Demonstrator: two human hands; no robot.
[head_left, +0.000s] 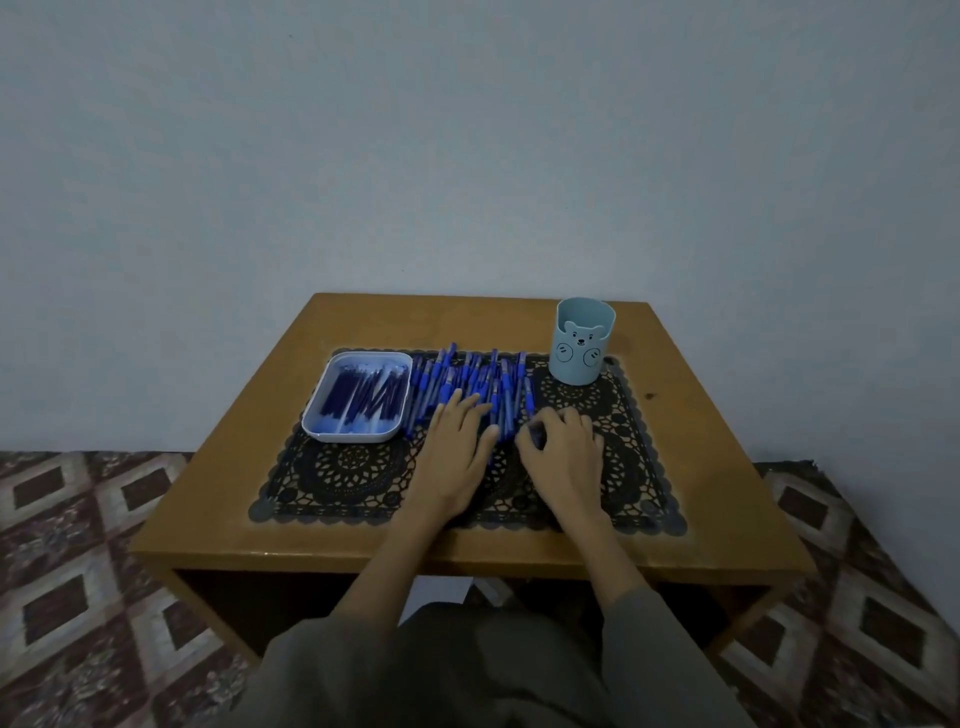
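We log the left hand (457, 449) flat, fingers straight, resting on the heap of blue plastic pens (470, 384) mid-back on the black lace placemat (343, 473). Right hand (563, 441) curled beside the heap; whether it pinches anything we cannot tell. White oblong tray (353, 434) at the placemat's back left, pale blue bear-face cup (582, 364) at its back right.

My left grip (457, 447) covers the near ends of some pens (467, 379). My right grip (563, 447) hides its own fingertips, so I cannot tell if it pinches a pen. The sticks (363, 397) in the tray (312, 413) are too blurry to count. I cannot see into the cup (582, 343)
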